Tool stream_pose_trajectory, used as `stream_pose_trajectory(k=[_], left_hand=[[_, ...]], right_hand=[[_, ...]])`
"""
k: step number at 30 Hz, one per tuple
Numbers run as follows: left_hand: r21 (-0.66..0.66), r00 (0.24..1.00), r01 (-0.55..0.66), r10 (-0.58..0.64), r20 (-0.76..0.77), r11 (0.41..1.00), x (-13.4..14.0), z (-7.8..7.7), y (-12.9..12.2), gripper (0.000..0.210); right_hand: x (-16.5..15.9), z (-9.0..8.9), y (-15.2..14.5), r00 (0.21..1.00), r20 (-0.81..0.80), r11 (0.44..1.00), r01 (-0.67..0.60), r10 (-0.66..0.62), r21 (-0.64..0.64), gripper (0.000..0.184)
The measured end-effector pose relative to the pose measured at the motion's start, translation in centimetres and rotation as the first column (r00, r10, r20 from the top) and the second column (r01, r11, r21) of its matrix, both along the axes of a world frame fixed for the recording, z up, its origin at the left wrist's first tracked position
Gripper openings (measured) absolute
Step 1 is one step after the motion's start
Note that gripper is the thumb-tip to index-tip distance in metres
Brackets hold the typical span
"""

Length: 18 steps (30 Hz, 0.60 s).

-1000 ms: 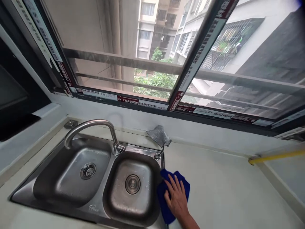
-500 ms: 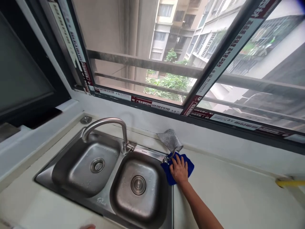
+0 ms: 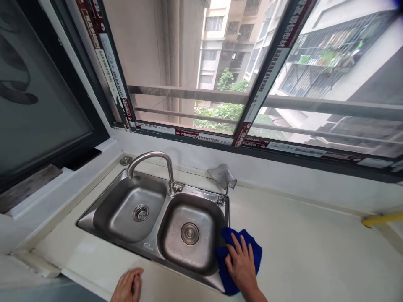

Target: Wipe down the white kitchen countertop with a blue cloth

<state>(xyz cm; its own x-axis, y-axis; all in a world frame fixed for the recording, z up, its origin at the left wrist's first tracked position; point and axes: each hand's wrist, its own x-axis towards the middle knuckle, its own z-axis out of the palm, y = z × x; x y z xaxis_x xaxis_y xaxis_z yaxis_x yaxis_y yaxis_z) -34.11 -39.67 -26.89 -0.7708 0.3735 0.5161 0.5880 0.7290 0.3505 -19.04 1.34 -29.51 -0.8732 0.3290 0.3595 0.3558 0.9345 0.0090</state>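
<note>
My right hand (image 3: 242, 262) presses a bunched blue cloth (image 3: 227, 279) onto the right rim of the steel sink (image 3: 151, 247) and the counter beside it. Its fingers are spread over the cloth and hold it down. At the counter's front edge, left of the right bowl, my left hand (image 3: 127, 286) rests with its fingers curled in and nothing visible in them. The sink has two bowls, each with a drain in its floor. Between them at the back rises a curved faucet (image 3: 151, 154), its spout over the left bowl.
A soap dispenser (image 3: 221, 201) stands at the sink's back right corner, near a silvery foil-like piece (image 3: 222, 175) against the wall. A pale counter (image 3: 308, 247) extends right toward a yellow pipe (image 3: 379, 220). Behind is a dark-framed window (image 3: 201, 141).
My right hand has slid the cloth toward me along the sink's right rim, away from the dispenser. My left hand has come further into view. The camera view has shifted.
</note>
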Motion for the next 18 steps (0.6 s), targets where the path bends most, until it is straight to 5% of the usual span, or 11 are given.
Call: stream_pose_trajectory(k=[9, 12, 18], left_hand=[[0.004, 0.999, 0.038, -0.038, 0.008, 0.999, -0.4, -0.6, -0.1, 0.024], [0.000, 0.998, 0.037, -0.037, 0.043, 0.999, -0.3, -0.6, 0.0, 0.023], [-0.021, 0.997, 0.038, -0.036, 0.064, 0.999, -0.3, -0.5, 0.2, 0.020]], right_hand=[[9.8, -0.8, -4.6, 0.973, 0.114, 0.977, -0.208, 0.202, 0.047, 0.044], [8.4, 0.2, -3.6, 0.971, 0.123, 0.979, -0.206, 0.205, -0.009, 0.041], [0.1, 1.5, 2.0, 0.993, 0.100, 0.989, -0.048, 0.063, -0.139, 0.029]])
